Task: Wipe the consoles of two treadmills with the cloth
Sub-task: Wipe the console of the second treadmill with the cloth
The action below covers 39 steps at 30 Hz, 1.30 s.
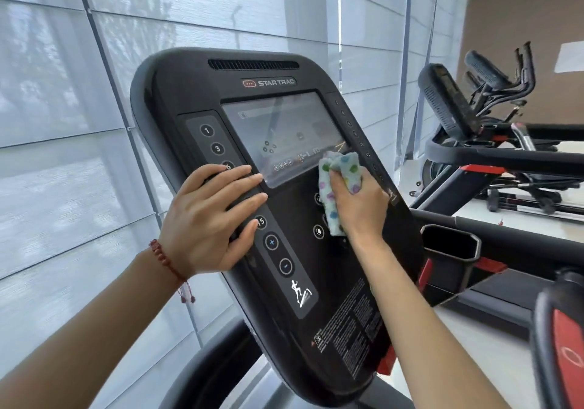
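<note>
Wiping of the first console is the step in hand. Farthest left, the left hand (215,219), a red beaded bracelet (166,261) on its wrist, lies open and flat with fingers spread over the left-hand strip of round numbered buttons (218,148), holding nothing and seemingly steadying the panel. Under it stands the glossy black tilted treadmill console (284,282), branded near its top vent, with a pale rectangular touchscreen (281,133) in the upper middle. Just right of centre, the right hand (357,206) is closed around a bunched white cloth with coloured dots (339,176), pressing it against the console face at the screen's lower right corner, part on the glass edge and part on the black panel below. Farther right and well apart, beyond the black handrail (474,155), a second black console (445,102) of a neighbouring machine stands with its back mostly toward the camera.

Judging from this, the task is in its first half: the cloth is on the first console only, and the second looks untouched. The next move probably calls for sweeping the cloth across the rest of the screen and down over the lower panel with its printed warning text, keeping pressure light so the touch controls are not triggered, and lifting the left hand so the button strip beneath it can be wiped too.
</note>
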{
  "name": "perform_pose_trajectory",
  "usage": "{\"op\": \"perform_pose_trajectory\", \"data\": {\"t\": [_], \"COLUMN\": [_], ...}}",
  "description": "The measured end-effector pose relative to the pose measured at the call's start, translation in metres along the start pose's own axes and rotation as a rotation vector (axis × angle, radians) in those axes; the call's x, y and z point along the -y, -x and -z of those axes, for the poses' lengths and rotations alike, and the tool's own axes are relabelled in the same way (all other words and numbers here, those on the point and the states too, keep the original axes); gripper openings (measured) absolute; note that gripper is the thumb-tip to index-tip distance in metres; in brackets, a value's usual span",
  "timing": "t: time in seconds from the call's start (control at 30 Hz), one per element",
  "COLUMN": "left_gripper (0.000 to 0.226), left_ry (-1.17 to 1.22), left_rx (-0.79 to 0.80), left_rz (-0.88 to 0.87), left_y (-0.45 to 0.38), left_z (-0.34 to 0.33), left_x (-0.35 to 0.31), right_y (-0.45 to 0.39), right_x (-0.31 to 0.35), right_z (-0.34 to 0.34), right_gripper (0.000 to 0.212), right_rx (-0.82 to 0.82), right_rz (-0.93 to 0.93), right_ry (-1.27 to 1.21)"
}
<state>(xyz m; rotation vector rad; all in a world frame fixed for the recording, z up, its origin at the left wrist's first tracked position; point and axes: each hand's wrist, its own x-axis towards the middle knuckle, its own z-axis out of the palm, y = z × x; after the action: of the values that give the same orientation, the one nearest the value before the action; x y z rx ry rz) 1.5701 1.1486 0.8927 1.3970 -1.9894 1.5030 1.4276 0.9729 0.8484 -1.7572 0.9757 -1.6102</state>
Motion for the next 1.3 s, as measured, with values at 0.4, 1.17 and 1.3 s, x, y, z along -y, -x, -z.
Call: {"op": "perform_pose_trajectory", "data": {"t": [0.4, 1.17, 1.3], "left_gripper": [0.041, 0.051, 0.062], "left_ry": [-0.231, -0.098, -0.019], "left_rx": [0.242, 0.371, 0.404], "left_rz": [0.112, 0.571, 0.585], "left_y": [0.003, 0.15, 0.191], "left_z": [0.018, 0.182, 0.217], "left_x": [-0.018, -0.116, -0.134], "right_y": [0.077, 0.217, 0.273], "right_x": [0.042, 0.122, 0.146], "right_z": [0.018, 0.079, 0.098], "right_gripper": [0.04, 0.038, 0.035], "right_rx": [0.147, 0.387, 0.382], "right_rz": [0.126, 0.083, 0.02], "right_ry": [-0.066, -0.052, -0.096]}}
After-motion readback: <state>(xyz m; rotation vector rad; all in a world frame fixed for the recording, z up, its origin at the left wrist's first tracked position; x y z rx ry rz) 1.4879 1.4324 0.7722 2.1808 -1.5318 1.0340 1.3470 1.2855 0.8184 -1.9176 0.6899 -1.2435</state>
